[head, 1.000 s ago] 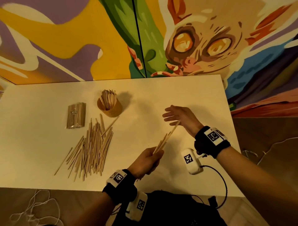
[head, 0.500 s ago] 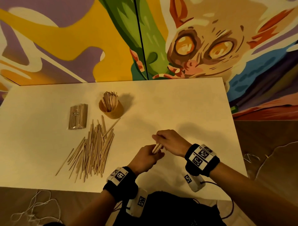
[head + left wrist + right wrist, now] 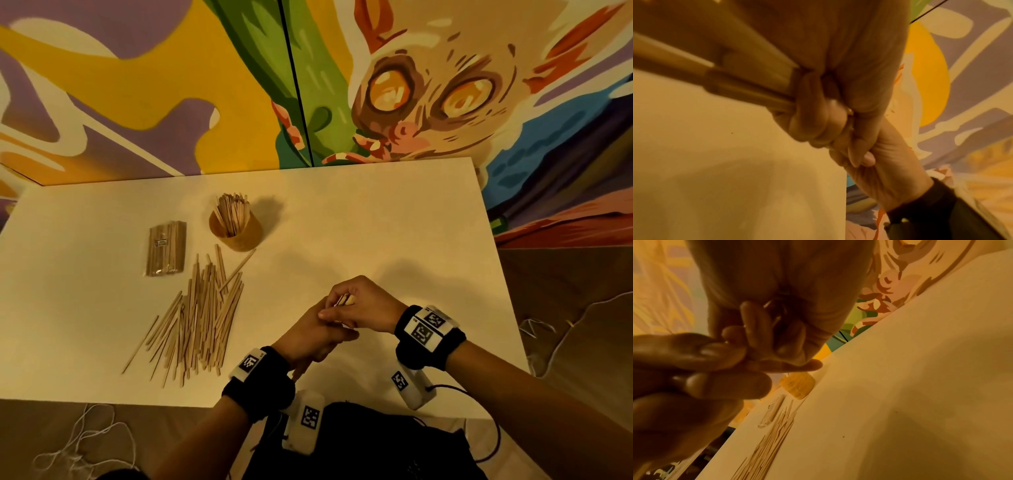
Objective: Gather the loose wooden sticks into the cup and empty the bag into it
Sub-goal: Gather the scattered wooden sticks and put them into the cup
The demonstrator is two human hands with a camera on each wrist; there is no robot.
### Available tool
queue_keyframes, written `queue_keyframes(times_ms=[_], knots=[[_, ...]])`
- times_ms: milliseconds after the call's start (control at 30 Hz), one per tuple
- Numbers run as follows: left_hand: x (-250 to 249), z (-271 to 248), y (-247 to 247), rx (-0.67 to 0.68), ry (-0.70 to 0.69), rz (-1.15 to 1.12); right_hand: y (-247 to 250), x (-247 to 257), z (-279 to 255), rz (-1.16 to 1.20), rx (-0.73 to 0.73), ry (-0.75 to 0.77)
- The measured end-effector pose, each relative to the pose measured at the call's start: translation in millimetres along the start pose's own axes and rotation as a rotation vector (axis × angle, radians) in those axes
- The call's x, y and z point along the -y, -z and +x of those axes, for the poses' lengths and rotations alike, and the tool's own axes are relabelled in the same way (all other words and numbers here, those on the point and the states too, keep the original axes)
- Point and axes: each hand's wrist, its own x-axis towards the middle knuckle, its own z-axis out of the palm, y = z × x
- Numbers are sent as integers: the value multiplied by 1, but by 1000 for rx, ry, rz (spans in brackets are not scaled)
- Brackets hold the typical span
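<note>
A small bundle of wooden sticks [image 3: 342, 301] is held over the table's near middle, mostly hidden between my two hands. My left hand [image 3: 322, 329] grips its lower part; in the left wrist view the sticks [image 3: 740, 76] run out from the curled fingers. My right hand [image 3: 344, 310] curls over the upper end. The wooden cup [image 3: 239, 233], with several sticks standing in it, sits at the back left and shows in the right wrist view as the cup [image 3: 797, 386]. A sealed bag of sticks [image 3: 166, 248] lies left of it. A loose pile [image 3: 195, 318] lies in front.
The white table [image 3: 394, 222] has its right edge close to my right wrist and its near edge under my forearms. A painted wall stands right behind it. Loose cord [image 3: 78, 442] lies on the floor at the near left, and more cord [image 3: 537, 325] lies to the right.
My right hand, open beyond the stick tips a second ago, has come down and closed over the bundle's upper end. The sticks' tips, which stuck out toward the right, are now almost hidden.
</note>
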Motion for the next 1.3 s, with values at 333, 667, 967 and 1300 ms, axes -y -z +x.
queue_keyframes(times_ms=[333, 667, 967, 1300], knots=[[13, 3, 7, 234, 152, -220, 11, -20, 2, 42, 67, -99], [45, -7, 25, -72, 117, -385, 37, -46, -2, 296, -220, -181], [38, -2, 19, -277, -8, -425, -9, -23, 9, 224, -339, -72], [20, -28, 47, 141, -15, -125, 6, 0, 26, 96, -126, -51]])
